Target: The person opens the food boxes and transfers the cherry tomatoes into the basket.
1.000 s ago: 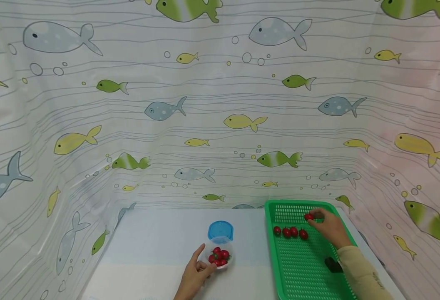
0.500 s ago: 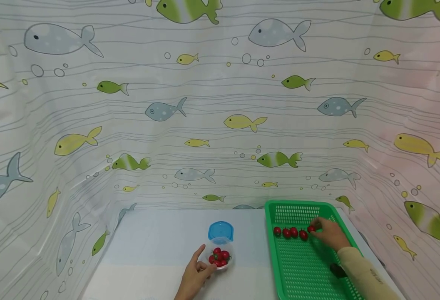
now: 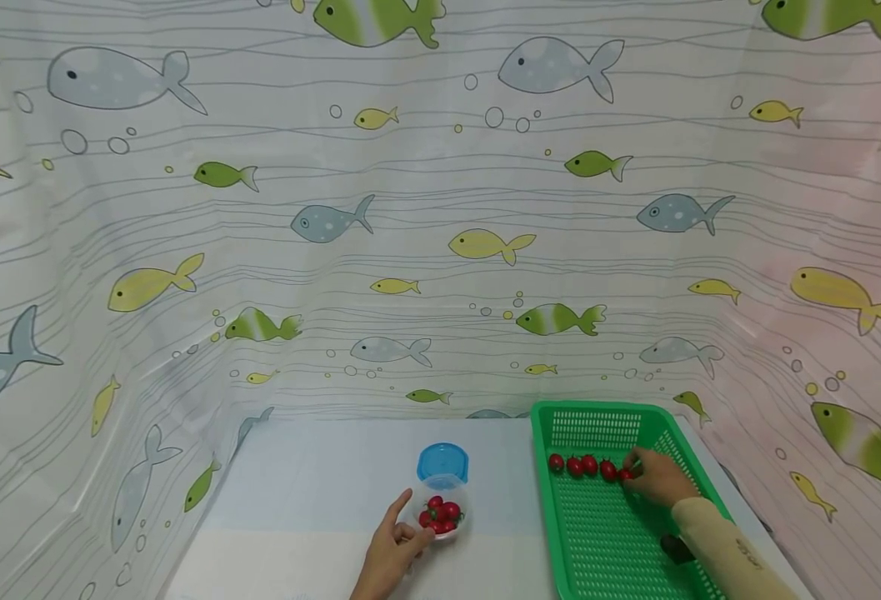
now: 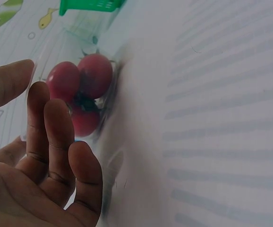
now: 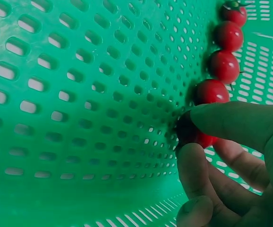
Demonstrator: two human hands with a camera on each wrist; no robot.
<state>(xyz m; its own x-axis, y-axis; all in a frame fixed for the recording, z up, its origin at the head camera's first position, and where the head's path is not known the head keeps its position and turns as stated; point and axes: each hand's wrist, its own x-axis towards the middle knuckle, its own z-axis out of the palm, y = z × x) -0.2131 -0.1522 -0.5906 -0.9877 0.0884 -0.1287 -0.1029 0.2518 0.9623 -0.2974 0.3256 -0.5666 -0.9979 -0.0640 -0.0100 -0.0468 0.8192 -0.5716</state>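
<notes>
Tomato (image 3: 625,475) pinched in right hand (image 3: 659,478) | green basket (image 3: 603,542) | left hand (image 3: 390,552) grips clear cup (image 3: 461,495) of tomatoes (image 3: 441,514)

Soft, even light in head view, dimmer wrist views, small glints on the tomatoes (image 5: 230,36)

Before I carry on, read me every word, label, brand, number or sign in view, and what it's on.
No text is readable.
Right sleeve: small dark marks, possibly lettering, too small and blurred to read.
Green basket, blue lid, clear tub: no lettering I can make out.
</notes>
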